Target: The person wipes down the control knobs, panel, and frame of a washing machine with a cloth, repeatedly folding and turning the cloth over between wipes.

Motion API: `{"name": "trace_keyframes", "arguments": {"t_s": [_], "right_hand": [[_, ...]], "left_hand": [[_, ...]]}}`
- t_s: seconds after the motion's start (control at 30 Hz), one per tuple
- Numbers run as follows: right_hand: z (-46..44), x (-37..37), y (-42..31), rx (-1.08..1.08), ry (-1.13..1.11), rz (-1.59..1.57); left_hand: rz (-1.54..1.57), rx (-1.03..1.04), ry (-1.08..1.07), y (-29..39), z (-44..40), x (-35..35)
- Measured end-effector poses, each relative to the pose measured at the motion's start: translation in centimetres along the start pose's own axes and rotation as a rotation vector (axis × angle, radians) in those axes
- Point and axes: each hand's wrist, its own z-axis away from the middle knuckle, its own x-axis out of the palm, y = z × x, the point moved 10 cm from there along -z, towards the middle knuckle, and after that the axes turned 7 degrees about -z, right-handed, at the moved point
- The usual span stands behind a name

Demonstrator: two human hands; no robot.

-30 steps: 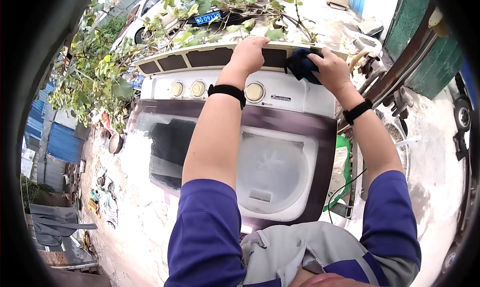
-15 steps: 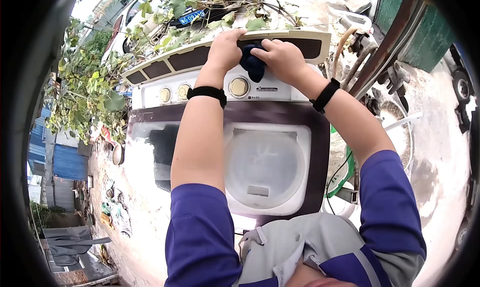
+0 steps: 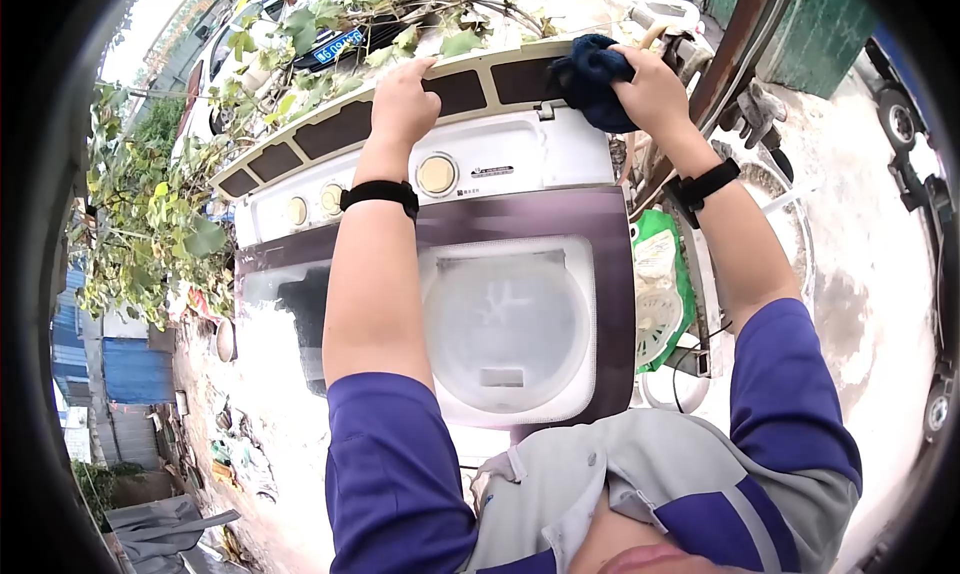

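Note:
A twin-tub washing machine (image 3: pixel 560 162) stands before me, white and dark maroon, with cream dials on its control strip. Along its back edge a long cream panel (image 3: pixel 492 86) with dark inset sections stands raised. My left hand (image 3: pixel 405 104) is closed on the panel's upper edge. In my right hand (image 3: pixel 652 92) a bunched dark blue cloth (image 3: pixel 597 79) is gripped against the panel's right end, covering that corner. Below, a translucent round-marked lid (image 3: pixel 508 334) lies closed on the machine's top.
Leafy vines (image 3: pixel 165 214) crowd the left and back, with a parked car's blue plate (image 3: pixel 336 48) behind them. To the right are a green-and-white bag (image 3: pixel 660 294), a rusty metal post (image 3: pixel 735 69) and a wheeled vehicle (image 3: pixel 897 119).
My right hand has carried the cloth to the right along the panel, from near its middle to its right end. The left hand keeps hold of the panel's upper edge.

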Motion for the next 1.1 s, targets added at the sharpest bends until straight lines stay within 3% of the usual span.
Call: {"name": "trace_keyframes", "arguments": {"t_s": [0.07,0.13,0.2,0.3,0.4,0.47,0.5,0.67,0.73,0.87,0.97,1.03,1.1], "right_hand": [[0.6,-1.0,1.6,0.236,-0.005,-0.123],[1.1,-2.1,1.5,0.268,0.039,-0.064],[1.8,-1.9,-2.7,0.008,0.089,-0.074],[2.4,3.7,-10.2,-0.264,-0.186,0.028],[2.3,9.5,-14.9,-0.572,-0.207,0.105],[1.4,10.9,-15.7,-0.684,-0.105,0.146],[0.4,10.4,-15.0,-0.635,-0.03,0.122],[0.0,3.7,-8.5,-0.275,-0.063,0.175],[-0.1,1.3,-6.9,-0.146,-0.085,0.065],[-0.3,2.2,-14.1,-0.401,-0.096,-0.055],[-1.1,7.2,-19.8,-0.563,-0.064,-0.106],[-1.3,12.7,-20.7,-0.553,-0.109,0.078],[-1.8,13.8,-20.2,-0.436,-0.198,0.093]], "left_hand": [[0.021,0.003,-0.023,0.3,0.1,-0.3],[0.037,0.017,-0.027,0.5,0.2,-0.6],[0.05,0.042,-0.006,0.7,0.4,-1.2],[0.059,0.022,-0.018,0.7,0.6,-1.2],[0.071,0.048,-0.013,1.3,0.9,-1.8],[0.058,0.035,-0.016,1.0,1.2,-1.9],[0.073,0.029,-0.03,1.1,1.4,-2.1],[0.014,0.108,0.014,1.3,2.2,-2.1],[0.102,-0.008,-0.077,0.7,2.1,-2.1],[0.192,-0.063,-0.084,-0.2,2.6,-2.7],[0.209,-0.123,-0.116,0.9,3.3,-4.4],[0.268,-0.214,-0.11,-1.2,3.8,-2.9],[0.316,-0.168,-0.087,-0.2,3.6,-3.7]]}}
